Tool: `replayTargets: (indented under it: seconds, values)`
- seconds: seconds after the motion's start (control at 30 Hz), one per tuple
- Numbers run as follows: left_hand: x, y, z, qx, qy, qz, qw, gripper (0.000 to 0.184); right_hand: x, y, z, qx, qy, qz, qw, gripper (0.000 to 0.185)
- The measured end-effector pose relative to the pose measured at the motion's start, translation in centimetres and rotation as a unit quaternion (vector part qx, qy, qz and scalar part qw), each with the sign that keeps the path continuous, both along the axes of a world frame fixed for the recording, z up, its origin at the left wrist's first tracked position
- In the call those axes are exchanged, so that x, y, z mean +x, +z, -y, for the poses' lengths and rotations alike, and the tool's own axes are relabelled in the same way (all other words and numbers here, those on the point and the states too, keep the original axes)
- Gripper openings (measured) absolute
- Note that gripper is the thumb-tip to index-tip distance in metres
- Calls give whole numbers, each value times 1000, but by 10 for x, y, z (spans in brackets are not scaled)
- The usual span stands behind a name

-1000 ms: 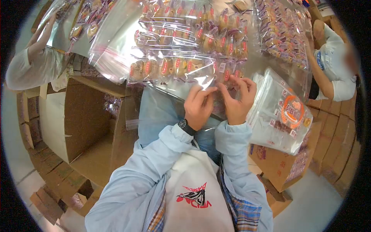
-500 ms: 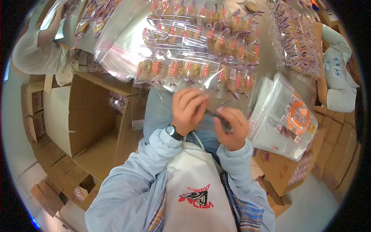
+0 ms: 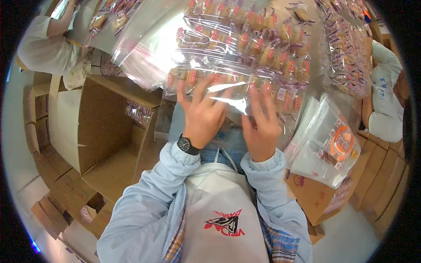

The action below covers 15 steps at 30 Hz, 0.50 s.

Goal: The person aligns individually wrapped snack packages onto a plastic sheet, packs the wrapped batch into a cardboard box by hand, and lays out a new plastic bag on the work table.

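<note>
A large clear plastic bag (image 3: 239,65) lies flat on the table, with several rows of small wrapped cakes (image 3: 215,39) in it. My left hand (image 3: 203,115), a black watch at its wrist, rests on the near edge of this bag with its fingers spread towards the nearest row. To its right, my right hand (image 3: 263,125) has its fingers stretched out over the same row, thumb apart. Glare on the film blurs the fingertips, and I cannot tell whether they are above or under the plastic. Neither hand grips anything.
Stacked clear bags (image 3: 144,48) lie at the left; printed bags (image 3: 337,144) rest on a carton at the right. An open cardboard box (image 3: 116,127) stands left of my legs. Another filled bag (image 3: 346,52) lies far right. People work on both sides.
Both hands have moved forward from the bag's near edge onto the nearest row of cakes, and their bent fingers have straightened and spread. The whole view has shifted slightly.
</note>
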State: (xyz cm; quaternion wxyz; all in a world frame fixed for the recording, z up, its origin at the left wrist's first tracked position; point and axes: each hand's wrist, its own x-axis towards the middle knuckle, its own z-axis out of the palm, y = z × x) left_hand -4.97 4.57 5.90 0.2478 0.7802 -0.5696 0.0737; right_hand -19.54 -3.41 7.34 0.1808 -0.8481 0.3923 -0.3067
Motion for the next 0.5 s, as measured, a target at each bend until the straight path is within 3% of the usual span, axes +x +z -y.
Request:
replayTargets:
  seconds: [0.07,0.2,0.5]
  values:
    - [0,2,3,-3,4,-12,1000,43,5,-6,-5,29,6,-42,999,38]
    - [12,-6,2,-29,-44,-49,997,49,12,-29,3,-4,-13,60,998,28]
    - [13,-19,-2,-120,-51,-67,989,35,3,-22,-14,91,-8,105,990,45]
